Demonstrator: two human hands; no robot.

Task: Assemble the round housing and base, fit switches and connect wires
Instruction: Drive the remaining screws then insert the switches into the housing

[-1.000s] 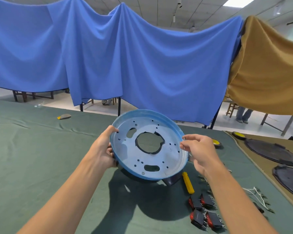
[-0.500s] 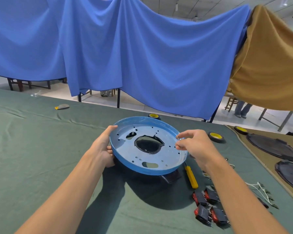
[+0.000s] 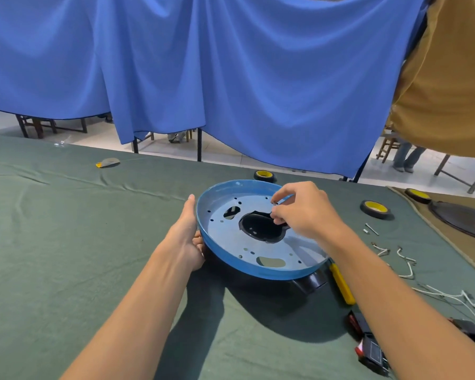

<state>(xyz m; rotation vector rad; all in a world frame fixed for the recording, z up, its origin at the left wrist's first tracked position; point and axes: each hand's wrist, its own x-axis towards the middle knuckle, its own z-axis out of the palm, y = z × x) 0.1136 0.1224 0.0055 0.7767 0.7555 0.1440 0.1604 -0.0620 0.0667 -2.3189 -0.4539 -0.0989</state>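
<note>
A round blue housing point(image 3: 231, 259) with a large centre hole and several small holes sits on a black base point(image 3: 310, 282) on the green table. My left hand point(image 3: 185, 237) holds its left rim, thumb along the edge. My right hand point(image 3: 302, 212) hovers over the plate near the centre hole and pinches a small metal piece, likely a screw, between thumb and fingers. Red and black switches point(image 3: 368, 344) lie at the front right, partly hidden by my right forearm. White wires point(image 3: 406, 267) lie to the right.
A yellow-handled screwdriver point(image 3: 342, 287) lies just right of the housing. Black and yellow tape rolls point(image 3: 374, 209) sit at the back right, another roll point(image 3: 264, 175) behind the housing. Loose screws point(image 3: 370, 229) lie nearby. Dark round plates point(image 3: 461, 218) rest on the brown cloth. Blue curtains hang behind.
The housing came down from a tilted, lifted pose and now rests flat on the black base. My right hand moved from the right rim inward over the plate.
</note>
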